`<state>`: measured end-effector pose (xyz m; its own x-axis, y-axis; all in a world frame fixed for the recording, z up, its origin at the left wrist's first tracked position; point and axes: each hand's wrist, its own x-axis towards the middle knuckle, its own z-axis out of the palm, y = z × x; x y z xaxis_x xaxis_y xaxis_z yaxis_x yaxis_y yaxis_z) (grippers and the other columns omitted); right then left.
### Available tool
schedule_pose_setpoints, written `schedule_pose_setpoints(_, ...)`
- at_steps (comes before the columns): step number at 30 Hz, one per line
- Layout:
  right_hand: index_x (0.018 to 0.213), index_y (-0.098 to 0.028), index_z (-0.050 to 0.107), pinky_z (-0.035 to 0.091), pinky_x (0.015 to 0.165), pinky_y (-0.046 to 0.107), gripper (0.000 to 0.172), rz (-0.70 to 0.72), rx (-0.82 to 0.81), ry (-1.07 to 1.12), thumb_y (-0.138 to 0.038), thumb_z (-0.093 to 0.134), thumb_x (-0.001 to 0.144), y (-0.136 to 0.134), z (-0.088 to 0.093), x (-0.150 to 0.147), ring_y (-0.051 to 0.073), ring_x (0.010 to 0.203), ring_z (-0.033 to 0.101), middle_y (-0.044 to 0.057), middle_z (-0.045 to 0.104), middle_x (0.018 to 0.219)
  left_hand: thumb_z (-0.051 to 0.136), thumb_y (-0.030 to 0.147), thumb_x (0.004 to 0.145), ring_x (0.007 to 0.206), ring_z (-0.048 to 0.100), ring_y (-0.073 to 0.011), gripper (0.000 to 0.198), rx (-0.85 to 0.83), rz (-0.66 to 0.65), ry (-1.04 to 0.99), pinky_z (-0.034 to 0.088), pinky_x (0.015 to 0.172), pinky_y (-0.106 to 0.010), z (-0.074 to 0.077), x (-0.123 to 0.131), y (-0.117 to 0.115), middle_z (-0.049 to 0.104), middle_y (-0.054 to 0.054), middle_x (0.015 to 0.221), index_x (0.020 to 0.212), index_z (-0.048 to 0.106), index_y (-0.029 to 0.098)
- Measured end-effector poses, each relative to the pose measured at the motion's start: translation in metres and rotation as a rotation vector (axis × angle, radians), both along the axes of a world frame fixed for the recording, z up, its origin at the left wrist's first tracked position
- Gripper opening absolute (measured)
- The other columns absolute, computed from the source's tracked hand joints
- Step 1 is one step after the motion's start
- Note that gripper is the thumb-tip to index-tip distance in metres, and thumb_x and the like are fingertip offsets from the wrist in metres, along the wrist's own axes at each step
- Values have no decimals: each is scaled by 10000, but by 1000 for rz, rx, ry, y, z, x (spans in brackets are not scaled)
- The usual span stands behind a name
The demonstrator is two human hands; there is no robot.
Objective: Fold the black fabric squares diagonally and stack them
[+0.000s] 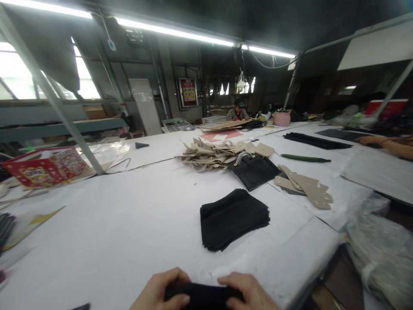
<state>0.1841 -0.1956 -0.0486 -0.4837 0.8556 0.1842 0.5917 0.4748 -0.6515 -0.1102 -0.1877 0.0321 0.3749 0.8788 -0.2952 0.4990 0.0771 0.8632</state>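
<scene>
Both hands are on it: the left hand (160,290) and the right hand (248,292) curl nearly closed over a black fabric piece (203,295), one at each end, right at the near edge of the table. It looks soft, light and limp, so those two ends seem the place to hold it. Straight ahead sits a stack of black fabric pieces (234,219), then a black bag body (254,172) with a looped handle, a heap of tan cut pieces (209,155) and shaped tan panels (311,189). All of it lies on a long white-covered work table (97,224). Off to the left, a red printed box (45,167)! Down at the far end sits a co-worker (238,113), another person's forearm (387,145) reaches in from the right, and long fluorescent tubes (174,32) light the workshop.
</scene>
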Motion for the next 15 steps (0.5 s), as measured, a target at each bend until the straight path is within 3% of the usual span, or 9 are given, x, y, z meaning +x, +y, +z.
schedule_pose_setpoints(4, 1131, -288, 676, 482, 922, 322, 412, -48, 22, -98, -81, 525, 809, 77, 79, 45, 187, 1016, 642, 10, 696, 1110, 654, 387, 735, 710, 563, -171, 251, 77, 138, -34, 416, 649, -265, 3, 52, 48, 624, 15, 745, 879, 616, 185)
schedule_pose_setpoints(7, 1083, -252, 695, 453, 888, 349, 363, -87, 183, -314, -70, 511, 828, 147, 108, 55, 199, 964, 633, 37, 703, 1030, 608, 311, 789, 804, 597, -201, 145, 293, 266, 89, 447, 746, -311, 4, 88, 94, 651, -12, 810, 869, 617, 191)
schedule_pose_setpoints(11, 1041, -217, 712, 405, 856, 365, 362, -160, 320, -490, -52, 459, 841, 213, 100, 49, 226, 955, 608, 81, 695, 947, 619, 166, 763, 1162, 523, -258, 23, 622, 400, 322, 368, 1012, -391, -7, 116, 145, 608, -91, 1213, 772, 620, 187)
schedule_pose_setpoints(15, 1217, -189, 637, 373, 958, 382, 418, -239, 333, -468, -107, 443, 856, 243, 65, 40, 242, 1138, 551, 110, 658, 1165, 617, 93, 716, 1279, 444, -272, 101, 559, 434, 321, 296, 1090, -399, -29, 121, 177, 492, -106, 1394, 746, 582, 183)
